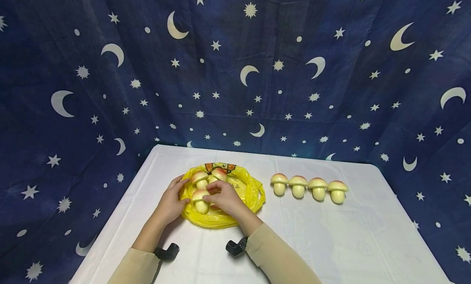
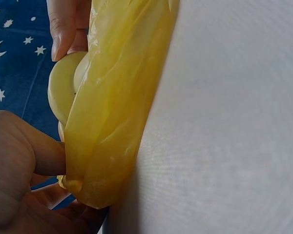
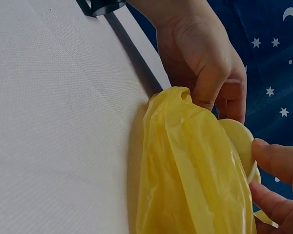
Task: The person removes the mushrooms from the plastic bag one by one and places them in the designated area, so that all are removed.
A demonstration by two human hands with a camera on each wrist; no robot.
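Note:
A yellow plastic bag (image 1: 254,190) lies spread open on the table, with mushroom-shaped pieces inside it, pale cream with reddish-topped caps. My left hand (image 1: 170,201) grips the bag's left rim, its thumb and fingers on either side of the plastic in the left wrist view. Reaching in from the right, my right hand (image 1: 225,199) pinches the front mushroom (image 1: 201,206) by its cap. Behind that piece sit two more, a left mushroom (image 1: 200,178) and a right mushroom (image 1: 219,174). The right wrist view shows the pinched cap (image 3: 238,141) just above the bag's edge.
Several matching mushrooms (image 1: 298,186) stand in a row on the white tablecloth (image 1: 309,239), right of the bag. A dark blue curtain (image 1: 228,71) with moons and stars hangs behind and beside the table. Each wrist wears a black camera mount (image 1: 167,251).

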